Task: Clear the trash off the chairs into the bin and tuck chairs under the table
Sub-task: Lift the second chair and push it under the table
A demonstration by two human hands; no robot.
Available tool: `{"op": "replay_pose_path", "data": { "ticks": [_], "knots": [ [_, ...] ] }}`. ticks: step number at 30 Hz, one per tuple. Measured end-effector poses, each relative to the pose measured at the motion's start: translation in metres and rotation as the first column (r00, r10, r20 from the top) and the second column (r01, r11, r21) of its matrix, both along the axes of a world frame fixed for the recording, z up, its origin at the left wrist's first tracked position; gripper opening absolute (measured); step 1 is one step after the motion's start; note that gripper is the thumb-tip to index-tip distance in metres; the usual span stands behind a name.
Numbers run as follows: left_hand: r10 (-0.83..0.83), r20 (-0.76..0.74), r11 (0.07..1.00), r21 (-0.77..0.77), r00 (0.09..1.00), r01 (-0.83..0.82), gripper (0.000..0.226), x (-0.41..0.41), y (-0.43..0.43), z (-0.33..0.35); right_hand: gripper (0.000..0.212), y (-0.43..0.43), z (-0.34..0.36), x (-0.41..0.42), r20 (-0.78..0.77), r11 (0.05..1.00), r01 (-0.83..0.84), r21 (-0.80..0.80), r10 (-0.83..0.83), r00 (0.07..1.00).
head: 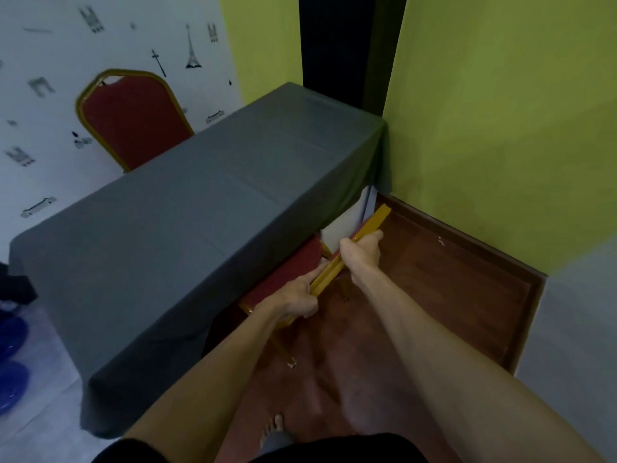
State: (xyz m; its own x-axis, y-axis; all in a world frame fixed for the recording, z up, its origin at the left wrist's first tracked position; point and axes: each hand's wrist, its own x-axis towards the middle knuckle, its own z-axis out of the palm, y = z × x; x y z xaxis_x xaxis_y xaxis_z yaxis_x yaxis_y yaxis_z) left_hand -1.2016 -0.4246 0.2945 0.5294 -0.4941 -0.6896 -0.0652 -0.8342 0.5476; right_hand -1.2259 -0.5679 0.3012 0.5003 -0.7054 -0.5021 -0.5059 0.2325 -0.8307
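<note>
At the near long edge of a table (187, 208) draped in grey cloth, a person grips the gold top rail of a red-seated near chair (287, 272). The left hand (293, 297) closes its fingers around the rail's lower end; the right hand (362, 250), at about one o'clock from it, is curled tight around the rail further up. The chair's seat lies partly under the cloth's overhang. A second red chair (133, 125) stands across the table at ten o'clock, against patterned wallpaper. The floor (434, 289) is reddish wood.
</note>
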Motion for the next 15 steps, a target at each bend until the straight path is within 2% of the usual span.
{"op": "replay_pose_path", "data": {
  "ticks": [5, 11, 15],
  "knots": [
    [-0.079, -0.032, 0.996, -0.05, 0.996, 0.077, 0.114, 0.009, 0.007, -0.008, 0.059, 0.009, 0.004, 0.002, -0.097, 0.997, -0.015, -0.076, 0.008, 0.995],
    [-0.081, -0.072, 0.984, -0.166, 0.994, 0.068, 0.113, 0.013, 0.02, -0.009, 0.045, 0.025, 0.009, -0.001, -0.158, 0.981, -0.028, -0.191, -0.003, 0.988],
    [-0.159, -0.087, 0.976, -0.161, 0.983, 0.144, 0.11, 0.024, 0.038, -0.017, 0.055, 0.035, 0.017, -0.005, -0.267, 0.973, -0.112, -0.204, 0.054, 0.962]
  ]
}}
